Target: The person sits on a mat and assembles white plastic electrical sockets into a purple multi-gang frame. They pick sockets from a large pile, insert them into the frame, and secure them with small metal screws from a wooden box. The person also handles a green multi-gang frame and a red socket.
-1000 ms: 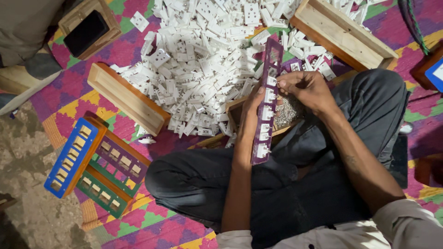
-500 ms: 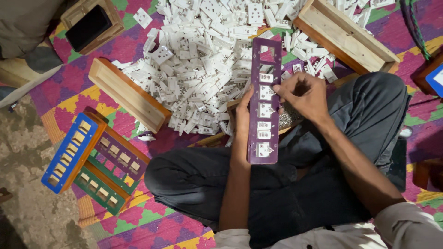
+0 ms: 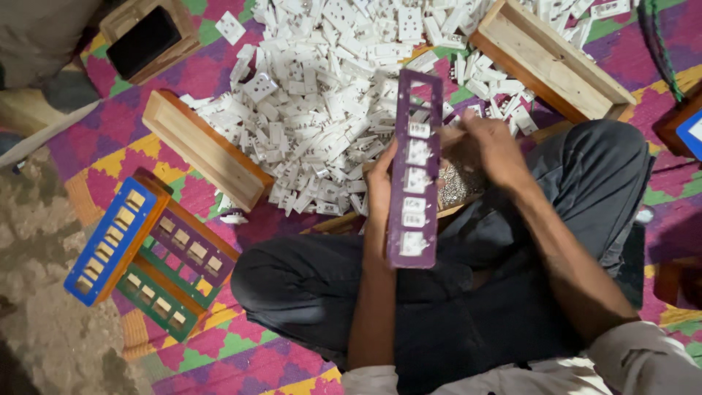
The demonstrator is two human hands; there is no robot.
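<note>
Patterned mat point(image 3: 110, 157) in pink, yellow & green covers the floor, w/ a person sitting cross-legged on it. Purple strip point(image 3: 415, 168), a long slotted frame, stands nearly upright over the lap; lower slots hold white pieces, top slot or two look bare. Left hand point(image 3: 380, 179) is wrapped round the strip's left edge about mid-height, fingers closed on it. Right hand point(image 3: 491, 146) sits just right of the strip's upper part, fingers curled & pinched near a slot; can't tell whether a piece is between them. To seat a piece well, probably keep the strip steady w/ the left grip, line the piece square to the slot, press evenly so it doesn't tilt. Behind the right hand a shallow tray point(image 3: 461, 186) of small shiny bits, partly hidden. Beyond that a big heap of white parts point(image 3: 322, 95) spreads over the mat, touching the strip's far end in view. Long wooden box point(image 3: 205, 150) lies left of the heap, another wooden box point(image 3: 552, 62) at upper right. Stack of frames point(image 3: 146, 252), blue, purple & green, lies well left of the knees. Room to move is tight: heap ahead, boxes either side, knees below; freest space is straight over the lap.
</note>
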